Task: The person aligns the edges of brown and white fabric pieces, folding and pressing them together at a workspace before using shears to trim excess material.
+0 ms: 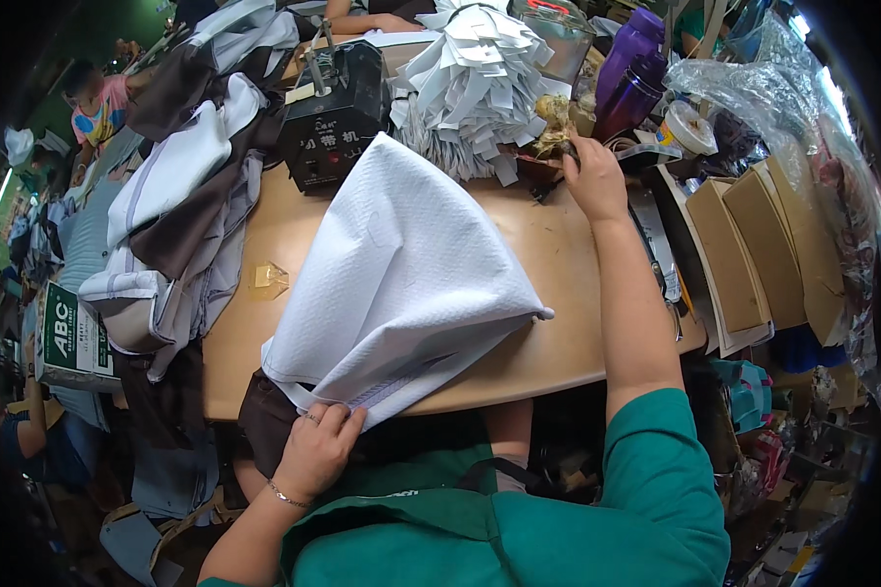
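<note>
A white textured cloth piece [392, 264] with a stitched edge lies over the middle of the wooden table and hangs past its front edge. My left hand [315, 450], with a ring and a bracelet, pinches the cloth's near edge. Stretched to the far right, my right hand [597, 176] has its fingers closed on a small dark thing I cannot make out. Just beyond those fingers sits a crumpled brown and yellowish thing [554, 122], its kind unclear. Behind the cloth stands a tall bundle of white paper or fabric strips [480, 73].
A black machine box [335, 117] stands at the back left. White and brown cloth pieces [181, 215] pile along the left. Purple bottles [634, 73], a white tub [688, 129] and cardboard pieces [754, 245] line the right. A small yellow clear piece [268, 280] lies left of the cloth.
</note>
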### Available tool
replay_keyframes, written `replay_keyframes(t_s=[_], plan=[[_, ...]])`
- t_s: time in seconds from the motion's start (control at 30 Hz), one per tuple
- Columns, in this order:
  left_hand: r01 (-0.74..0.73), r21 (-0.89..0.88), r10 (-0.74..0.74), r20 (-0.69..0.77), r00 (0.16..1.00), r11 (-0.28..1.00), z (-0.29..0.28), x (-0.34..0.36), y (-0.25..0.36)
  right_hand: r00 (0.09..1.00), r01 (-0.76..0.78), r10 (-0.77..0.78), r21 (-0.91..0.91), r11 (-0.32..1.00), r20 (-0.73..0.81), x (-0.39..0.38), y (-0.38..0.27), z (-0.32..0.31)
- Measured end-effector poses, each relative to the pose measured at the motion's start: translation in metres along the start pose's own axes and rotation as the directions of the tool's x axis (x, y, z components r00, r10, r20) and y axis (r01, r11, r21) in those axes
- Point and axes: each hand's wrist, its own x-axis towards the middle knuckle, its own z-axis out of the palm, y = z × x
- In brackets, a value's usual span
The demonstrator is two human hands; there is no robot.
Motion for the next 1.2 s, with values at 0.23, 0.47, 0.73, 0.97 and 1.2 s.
replay_keyframes(t_s=[0.23, 0.47, 0.73, 0.97, 1.2], plan=[[0.048, -0.105, -0.043, 0.047, 0.998, 0.993, -0.003, 0.011, -0.002, 0.99, 0.091, -0.091, -0.003, 0.996, -0.11, -0.007, 0.001, 0.002], [-0.003, -0.318, -0.022, -0.076, 0.997, 0.948, -0.024, 0.038, 0.003, 0.888, -0.352, 0.432, 0.371, 0.859, -0.158, -0.046, -0.001, 0.015], [-0.287, 0.06, 0.29, -0.348, 0.892, 0.956, -0.038, 0.269, 0.033, 0.528, -0.386, 0.645, 0.832, -0.398, 0.553, -0.037, -0.008, 0.033], [-0.176, 0.495, 0.299, -0.18, 0.937, 0.851, -0.002, 0.398, 0.02, 0.566, -0.397, 0.617, 0.837, -0.376, 0.547, -0.036, -0.013, 0.042], [-0.243, 0.429, 0.31, -0.093, 0.946, 0.87, -0.004, 0.43, 0.013, 0.691, -0.461, 0.705, 0.849, 0.259, 0.16, -0.044, -0.013, 0.077]])
